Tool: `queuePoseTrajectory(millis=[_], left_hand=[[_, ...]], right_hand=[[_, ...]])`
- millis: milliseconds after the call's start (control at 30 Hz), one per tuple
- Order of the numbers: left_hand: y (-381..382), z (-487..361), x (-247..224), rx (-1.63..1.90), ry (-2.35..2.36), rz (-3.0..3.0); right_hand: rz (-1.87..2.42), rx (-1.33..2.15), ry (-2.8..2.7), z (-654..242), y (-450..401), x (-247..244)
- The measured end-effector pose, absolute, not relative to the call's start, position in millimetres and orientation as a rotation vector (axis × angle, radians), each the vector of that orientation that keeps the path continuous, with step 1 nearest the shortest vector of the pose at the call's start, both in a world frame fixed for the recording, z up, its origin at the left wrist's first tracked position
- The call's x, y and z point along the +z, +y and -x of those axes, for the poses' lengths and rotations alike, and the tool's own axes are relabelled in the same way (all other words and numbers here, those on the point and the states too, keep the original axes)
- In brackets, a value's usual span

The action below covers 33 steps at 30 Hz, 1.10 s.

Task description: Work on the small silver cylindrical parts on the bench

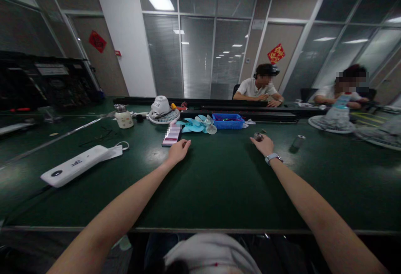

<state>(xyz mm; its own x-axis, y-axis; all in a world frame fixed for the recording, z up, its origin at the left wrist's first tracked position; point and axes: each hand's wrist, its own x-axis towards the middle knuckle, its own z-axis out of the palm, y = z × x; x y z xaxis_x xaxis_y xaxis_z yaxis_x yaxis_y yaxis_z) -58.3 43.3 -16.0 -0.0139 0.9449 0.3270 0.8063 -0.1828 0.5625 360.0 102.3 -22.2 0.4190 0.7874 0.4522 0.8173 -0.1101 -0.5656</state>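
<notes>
My right hand (265,143), with a watch at its wrist, has its fingers around a small metallic cylinder (258,136) on the green table. Another metallic cylinder (300,140) stands to the right of that hand. Near a phone (171,136) with a lit screen, my left hand (178,150) rests at the table, its fingers bent together; whether anything small is between them is hidden. Beyond the hands lie light-blue fan blades (196,124) and a blue tray (228,121) with small parts in it.
A white fan part (163,111) and a patterned jar (124,117) stand at the back left. A white power strip (75,166) lies at the left. Fan assemblies (336,117) stand at the right. Two people sit across the table, beyond black rails (200,102).
</notes>
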Motion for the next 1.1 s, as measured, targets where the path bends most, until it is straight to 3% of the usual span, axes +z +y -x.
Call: queuePoseTrajectory(millis=[133, 467, 733, 1100], left_hand=[[39.2, 54.6, -13.8, 1.034, 1.799, -2.033], [-5.0, 23.3, 12.8, 1.186, 1.106, -2.154], [5.2, 32.5, 10.4, 0.897, 0.853, -1.857], [7.2, 38.5, 21.9, 0.828, 0.735, -1.849]], right_hand=[[1.815, 0.045, -1.392, -343.5, 94.5, -18.5], [0.88, 0.741, -1.942, -172.3, -0.2, -5.7], [0.956, 0.832, -1.959, -160.6, -27.6, -9.6], [0.944, 0.798, -2.053, -159.5, -27.7, -9.5]])
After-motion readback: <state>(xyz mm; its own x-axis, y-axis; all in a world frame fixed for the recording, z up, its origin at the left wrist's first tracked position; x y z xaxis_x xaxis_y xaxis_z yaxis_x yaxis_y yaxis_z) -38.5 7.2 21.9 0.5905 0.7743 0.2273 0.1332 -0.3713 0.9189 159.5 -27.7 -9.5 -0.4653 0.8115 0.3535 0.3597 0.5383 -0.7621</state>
